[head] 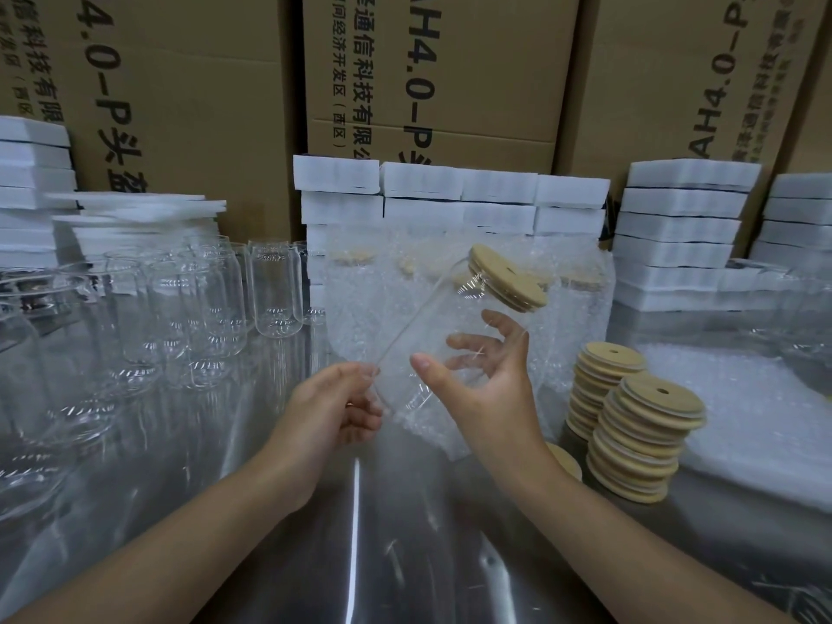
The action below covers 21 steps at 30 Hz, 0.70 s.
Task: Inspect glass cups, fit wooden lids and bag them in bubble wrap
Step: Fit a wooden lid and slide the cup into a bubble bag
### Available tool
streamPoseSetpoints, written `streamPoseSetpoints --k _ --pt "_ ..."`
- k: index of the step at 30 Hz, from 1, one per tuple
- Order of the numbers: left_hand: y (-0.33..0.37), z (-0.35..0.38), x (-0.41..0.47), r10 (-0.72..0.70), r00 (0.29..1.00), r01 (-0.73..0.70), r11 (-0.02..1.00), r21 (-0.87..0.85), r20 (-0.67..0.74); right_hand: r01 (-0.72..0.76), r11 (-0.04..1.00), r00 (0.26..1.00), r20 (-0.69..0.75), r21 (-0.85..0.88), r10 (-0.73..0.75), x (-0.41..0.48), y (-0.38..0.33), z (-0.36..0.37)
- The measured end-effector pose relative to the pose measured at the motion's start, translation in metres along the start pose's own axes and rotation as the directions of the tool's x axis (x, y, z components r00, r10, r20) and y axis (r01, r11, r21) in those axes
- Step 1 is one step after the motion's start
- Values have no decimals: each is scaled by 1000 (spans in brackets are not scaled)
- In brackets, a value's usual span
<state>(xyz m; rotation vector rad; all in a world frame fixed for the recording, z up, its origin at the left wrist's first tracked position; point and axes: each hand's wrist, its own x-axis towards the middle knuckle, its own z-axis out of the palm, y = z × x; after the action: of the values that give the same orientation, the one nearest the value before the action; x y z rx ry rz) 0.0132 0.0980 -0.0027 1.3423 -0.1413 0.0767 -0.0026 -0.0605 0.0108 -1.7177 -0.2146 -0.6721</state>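
A clear glass cup [439, 326] is tilted in mid-air at the centre, its mouth up and to the right, closed by a round wooden lid [506, 277] with a small hole. My right hand [484, 380] cradles the cup's body from below and the right, thumb on its near side. My left hand [335, 405] pinches the cup's bottom edge. Behind the cup stand several lidded cups wrapped in bubble wrap [572, 317].
Two stacks of wooden lids [639, 439] stand at the right on the shiny metal table [360, 556]. Several bare glass cups [198, 304] crowd the left. White foam blocks [680, 236] and cardboard boxes [189, 101] line the back. Bubble wrap [738, 407] lies far right.
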Motion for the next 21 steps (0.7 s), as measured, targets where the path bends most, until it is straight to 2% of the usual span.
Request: streamPoseSetpoints --k 3,6,9,11,16,19,21 --pt "0 -1 0 68 997 -64 993 99 -29 7 999 1000 -6 -39 -7 -1 1 1" --pt "-2 -3 0 205 976 -195 973 123 -69 14 997 1000 21 -79 -13 -3 3 2" --pt "-2 -4 -1 430 901 -421 900 118 -65 -7 995 998 64 -98 14 -4 2 3" --pt "-2 -3 -2 527 850 -519 840 157 -15 -33 996 997 69 -87 39 -4 0 3" --pt "-6 -3 -6 511 849 -528 810 256 133 -55 998 998 25 -11 55 -3 -1 1" --pt "-9 -6 -6 410 890 -456 797 397 199 -56 998 998 6 35 55 -3 -2 0" --pt "-11 -6 -6 321 911 -405 809 426 257 -59 996 998 11 68 59 -3 -3 0"
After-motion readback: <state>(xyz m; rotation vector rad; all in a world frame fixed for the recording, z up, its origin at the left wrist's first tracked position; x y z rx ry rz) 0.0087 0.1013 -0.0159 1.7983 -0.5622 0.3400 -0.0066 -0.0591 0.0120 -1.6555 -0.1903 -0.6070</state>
